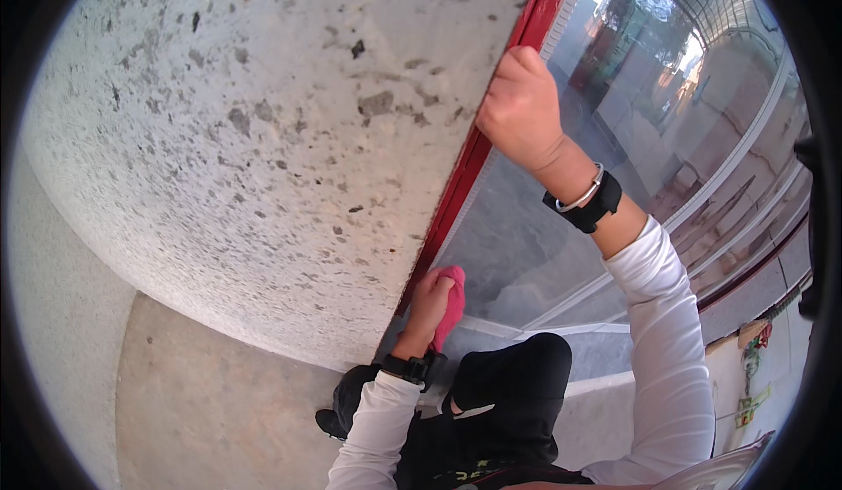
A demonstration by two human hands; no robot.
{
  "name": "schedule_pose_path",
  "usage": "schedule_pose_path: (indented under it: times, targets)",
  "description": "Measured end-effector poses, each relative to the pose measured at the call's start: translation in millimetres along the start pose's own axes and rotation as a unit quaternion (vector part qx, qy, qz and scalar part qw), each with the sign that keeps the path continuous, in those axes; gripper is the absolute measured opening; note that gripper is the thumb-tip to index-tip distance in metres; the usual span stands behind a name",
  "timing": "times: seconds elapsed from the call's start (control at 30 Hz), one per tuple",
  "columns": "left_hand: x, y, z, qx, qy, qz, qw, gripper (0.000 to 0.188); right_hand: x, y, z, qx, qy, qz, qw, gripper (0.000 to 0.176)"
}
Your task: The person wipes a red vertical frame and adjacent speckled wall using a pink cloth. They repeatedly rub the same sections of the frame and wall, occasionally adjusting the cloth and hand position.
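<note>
A pink cloth (pixel 450 307) is bunched in my left hand (pixel 426 309), which is against the lower part of a red painted frame (pixel 454 197). Higher up the same frame, my right hand (pixel 523 108) is closed in a fist around its edge; the fingertips are hidden from me. The frame runs slantwise between a speckled pale wall (pixel 283 141) and a large glass pane (pixel 520 233). A pale toothed strip borders the glass next to the red. Both wrists carry black bands, and a silver bangle (pixel 585 194) sits on the right one.
Below the wall lies a concrete floor (pixel 230 398). My bent knee in black trousers (pixel 520 371) is close to the glass, near a pale ledge (pixel 598 404). White bars (pixel 730 154) cross the glazing at right. Small colourful items (pixel 750 358) hang at the far right.
</note>
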State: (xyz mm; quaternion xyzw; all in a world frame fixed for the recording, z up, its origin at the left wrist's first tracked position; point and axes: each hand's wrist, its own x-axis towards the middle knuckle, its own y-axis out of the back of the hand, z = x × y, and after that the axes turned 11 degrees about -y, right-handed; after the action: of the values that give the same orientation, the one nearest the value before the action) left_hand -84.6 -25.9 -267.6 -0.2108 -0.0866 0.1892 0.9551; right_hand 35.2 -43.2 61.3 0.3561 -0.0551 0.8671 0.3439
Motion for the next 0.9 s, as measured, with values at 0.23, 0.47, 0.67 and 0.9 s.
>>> schedule_pose_path:
  times: [0.23, 0.47, 0.67, 0.9]
  targets:
    - [6, 3, -19, 0.021, -0.05, 0.007, 0.998, 0.019, 5, -4, -2, -0.03, -0.12, -0.028, 0.992, 0.017]
    - [4, 4, -16, 0.006, -0.013, 0.013, 1.0, 0.018, -10, -2, -16, -0.002, -0.158, -0.036, 0.987, 0.017]
    - [0, -2, 0, 0.01, -0.005, 0.029, 1.0, 0.02, -7, 2, -23, 0.04, -0.016, -0.014, 0.999, 0.012]
    - [1, 2, -13, 0.029, -0.029, 0.016, 0.999, 0.021, 2, -6, 1, -0.044, -0.157, -0.017, 0.987, 0.009]
